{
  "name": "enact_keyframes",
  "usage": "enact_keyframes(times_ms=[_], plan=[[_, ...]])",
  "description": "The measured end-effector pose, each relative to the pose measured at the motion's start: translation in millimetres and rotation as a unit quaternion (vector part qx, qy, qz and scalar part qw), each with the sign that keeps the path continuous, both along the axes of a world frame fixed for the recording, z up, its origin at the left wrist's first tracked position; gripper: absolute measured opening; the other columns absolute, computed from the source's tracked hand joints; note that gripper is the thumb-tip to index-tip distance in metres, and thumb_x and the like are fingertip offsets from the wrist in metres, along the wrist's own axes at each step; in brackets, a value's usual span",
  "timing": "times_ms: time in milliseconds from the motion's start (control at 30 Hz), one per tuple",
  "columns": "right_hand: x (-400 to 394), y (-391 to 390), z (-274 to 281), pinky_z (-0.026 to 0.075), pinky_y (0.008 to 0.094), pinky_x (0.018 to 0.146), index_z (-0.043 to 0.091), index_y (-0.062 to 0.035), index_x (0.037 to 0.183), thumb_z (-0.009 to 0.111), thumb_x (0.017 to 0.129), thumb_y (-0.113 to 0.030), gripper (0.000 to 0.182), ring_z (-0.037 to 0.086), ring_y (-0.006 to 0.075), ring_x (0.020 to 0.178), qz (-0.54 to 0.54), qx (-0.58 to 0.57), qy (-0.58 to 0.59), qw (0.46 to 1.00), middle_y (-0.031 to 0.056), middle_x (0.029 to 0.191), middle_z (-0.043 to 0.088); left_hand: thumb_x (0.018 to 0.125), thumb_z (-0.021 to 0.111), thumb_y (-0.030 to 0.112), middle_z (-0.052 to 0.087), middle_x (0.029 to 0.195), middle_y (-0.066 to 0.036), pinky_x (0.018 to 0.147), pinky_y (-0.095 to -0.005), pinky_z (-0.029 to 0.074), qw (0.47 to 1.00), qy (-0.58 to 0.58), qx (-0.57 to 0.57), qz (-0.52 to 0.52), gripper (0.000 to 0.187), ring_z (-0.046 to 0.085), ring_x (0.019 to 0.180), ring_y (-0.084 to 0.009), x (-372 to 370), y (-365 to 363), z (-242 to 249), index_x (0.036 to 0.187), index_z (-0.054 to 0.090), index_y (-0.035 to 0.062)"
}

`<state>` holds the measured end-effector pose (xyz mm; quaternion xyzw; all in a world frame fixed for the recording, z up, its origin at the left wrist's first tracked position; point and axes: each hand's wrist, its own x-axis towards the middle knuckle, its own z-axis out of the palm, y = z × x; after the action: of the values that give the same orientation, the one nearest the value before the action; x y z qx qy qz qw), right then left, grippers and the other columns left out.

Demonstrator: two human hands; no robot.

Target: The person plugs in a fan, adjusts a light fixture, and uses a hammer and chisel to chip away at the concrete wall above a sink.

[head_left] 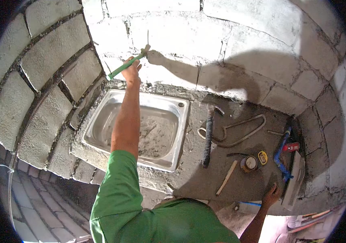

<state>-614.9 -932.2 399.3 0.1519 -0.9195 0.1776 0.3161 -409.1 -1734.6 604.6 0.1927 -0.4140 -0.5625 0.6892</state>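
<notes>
My left hand [130, 73] reaches up to the block wall behind the sink, fingers wrapped round a green pipe [118, 70]. The pipe slants up to the right, and its upper end overlaps a small stub [147, 47] at the wall. Below my forearm, a steel sink [184, 129] is set in the counter, with grey rubble [156, 137] in its basin. At the counter's front right, my right hand [270, 196] has its fingers curled closed near a blue-wrapped tool [279, 158]; what they hold, if anything, I cannot tell.
A hammer [208, 137] with a wrapped handle lies right of the sink, beside a bent hose [241, 129]. Farther right are a wooden stick [226, 177], a small can [249, 163], a yellow lid [262, 157], a red item [291, 147] and a metal trowel [294, 180].
</notes>
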Motion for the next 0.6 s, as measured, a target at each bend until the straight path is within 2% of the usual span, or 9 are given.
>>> enact_keyframes(times_ms=[133, 200, 267, 300, 333, 367, 433, 533, 600], plan=[[0, -2, 5, 0.047, 0.0453, 0.088, 0.065, 0.0000, 0.114, 0.047, 0.099, -0.028, 0.037, 0.061, 0.0382, 0.101, -0.007, 0.008, -0.027, 1.000, 0.0217, 0.112, 0.065, 0.079, 0.069, 0.005, 0.061, 0.087, -0.008, 0.068, -0.0357, 0.054, 1.000, -0.012, 0.005, -0.001, 0.032, 0.061, 0.077, -0.0187, 12, 1, 2, 0.108, 0.057, -0.0028], [-4, 2, 5, 0.047, 0.0455, 0.088, 0.064, -0.0003, 0.117, 0.047, 0.099, -0.027, 0.037, 0.061, 0.0382, 0.102, -0.011, 0.011, -0.044, 0.999, 0.0217, 0.114, 0.064, 0.081, 0.066, 0.010, 0.060, 0.083, -0.008, 0.061, -0.0317, 0.048, 0.984, -0.162, -0.031, 0.066, 0.025, 0.057, 0.071, -0.0173, 27, -4, 0, 0.101, 0.056, -0.0014], [-28, 22, -7, 0.046, 0.0469, 0.088, 0.059, -0.0005, 0.124, 0.046, 0.099, -0.025, 0.037, 0.059, 0.0378, 0.106, -0.026, 0.272, 0.086, 0.958, 0.0217, 0.119, 0.061, 0.083, 0.063, 0.014, 0.059, 0.080, -0.007, 0.059, -0.0323, 0.045, 0.979, -0.197, -0.027, 0.056, 0.022, 0.054, 0.067, -0.0164, 51, 32, 15, 0.097, 0.056, -0.0012], [-28, 20, 5, 0.046, 0.0469, 0.088, 0.059, -0.0005, 0.124, 0.046, 0.099, -0.025, 0.037, 0.059, 0.0378, 0.106, -0.024, 0.275, 0.089, 0.957, 0.0217, 0.119, 0.061, 0.085, 0.061, 0.017, 0.059, 0.076, -0.007, 0.057, -0.0330, 0.043, 0.972, -0.228, -0.027, 0.046, 0.020, 0.051, 0.064, -0.0155, 63, 45, 18, 0.093, 0.057, -0.0010], [-25, 5, 41, 0.046, 0.0473, 0.088, 0.058, -0.0004, 0.124, 0.046, 0.098, -0.024, 0.037, 0.059, 0.0383, 0.107, -0.006, 0.225, 0.038, 0.974, 0.0221, 0.121, 0.060, 0.089, 0.056, 0.027, 0.059, 0.071, -0.011, 0.059, -0.0363, 0.044, 0.950, -0.296, -0.093, 0.040, 0.029, 0.053, 0.063, -0.0191, 77, 37, 5, 0.093, 0.058, -0.0016], [-20, -16, 71, 0.046, 0.0472, 0.088, 0.058, -0.0004, 0.123, 0.046, 0.098, -0.026, 0.037, 0.059, 0.0391, 0.106, 0.027, 0.164, 0.007, 0.986, 0.0222, 0.120, 0.060, 0.089, 0.056, 0.027, 0.059, 0.071, -0.011, 0.059, -0.0363, 0.044, 0.951, -0.293, -0.088, 0.045, 0.029, 0.053, 0.063, -0.0191, 87, 43, 2, 0.093, 0.058, -0.0016], [-3, -82, 104, 0.047, 0.0472, 0.087, 0.058, -0.0003, 0.120, 0.046, 0.099, -0.030, 0.039, 0.060, 0.0405, 0.104, 0.147, 0.121, -0.049, 0.980, 0.0223, 0.118, 0.061, 0.091, 0.055, 0.034, 0.060, 0.070, -0.018, 0.064, -0.0398, 0.047, 0.885, -0.458, -0.070, 0.035, 0.038, 0.059, 0.066, -0.0264, 105, 56, 1, 0.095, 0.059, -0.0039], [23, -202, 110, 0.048, 0.0471, 0.086, 0.059, -0.0002, 0.116, 0.045, 0.099, -0.037, 0.043, 0.061, 0.0426, 0.102, 0.325, 0.272, -0.102, 0.900, 0.0225, 0.115, 0.062, 0.092, 0.054, 0.042, 0.063, 0.078, -0.026, 0.070, -0.0441, 0.048, 0.862, -0.502, -0.061, 0.035, 0.048, 0.064, 0.075, -0.0372, 117, 54, -2, 0.101, 0.059, -0.0055], [48, -271, 112, 0.049, 0.0478, 0.085, 0.060, 0.0011, 0.113, 0.045, 0.098, -0.043, 0.049, 0.061, 0.0440, 0.102, 0.294, 0.255, -0.314, 0.866, 0.0238, 0.113, 0.063, 0.093, 0.050, 0.047, 0.065, 0.087, -0.028, 0.078, -0.0480, 0.048, 0.844, -0.533, -0.059, 0.030, 0.054, 0.064, 0.085, -0.0440, 122, 49, 0, 0.103, 0.062, -0.0044]])
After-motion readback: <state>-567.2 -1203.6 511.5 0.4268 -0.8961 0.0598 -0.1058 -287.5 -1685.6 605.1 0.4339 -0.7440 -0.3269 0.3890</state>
